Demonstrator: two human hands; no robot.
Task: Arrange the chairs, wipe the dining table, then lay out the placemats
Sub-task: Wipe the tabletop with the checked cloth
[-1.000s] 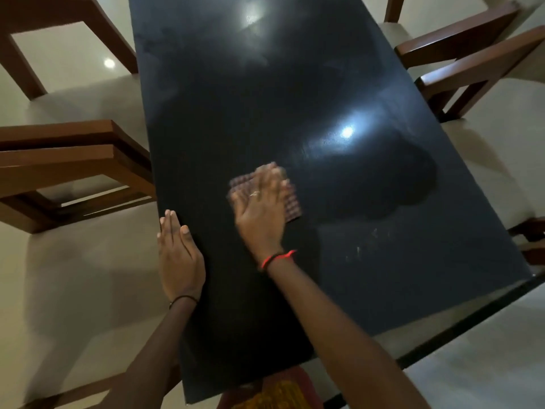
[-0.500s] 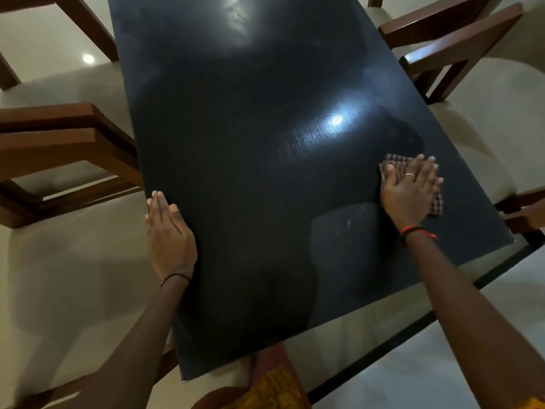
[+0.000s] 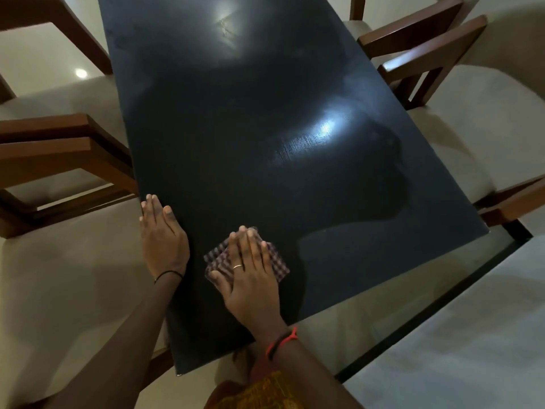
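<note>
- Since half a second ago the right hand [image 3: 250, 273] and the cloth [image 3: 218, 261] under it have swept from the right side of the tabletop [image 3: 265, 128] to its near left part, ending just beside the left hand [image 3: 163, 240], which has stayed on the left edge.
- Dark and glossy, the tabletop fills the middle of the view and shows two bright light reflections and the person's shadow.
- Wooden chairs with pale seats stand along both long sides: one by the left edge [image 3: 59, 160], another farther back on the left [image 3: 53, 28], and two on the right [image 3: 427, 54], their arms close to the tabletop edge.
- The right hand lies flat, fingers spread and stretched out, pressing the checked cloth against the tabletop; a ring shows on one finger and a red thread on the wrist.
- The left hand lies flat with fingers together, palm down on the left rim, holding nothing; a thin black band circles its wrist.
- The cloth is folded, its corners showing on either side of the right hand.
</note>
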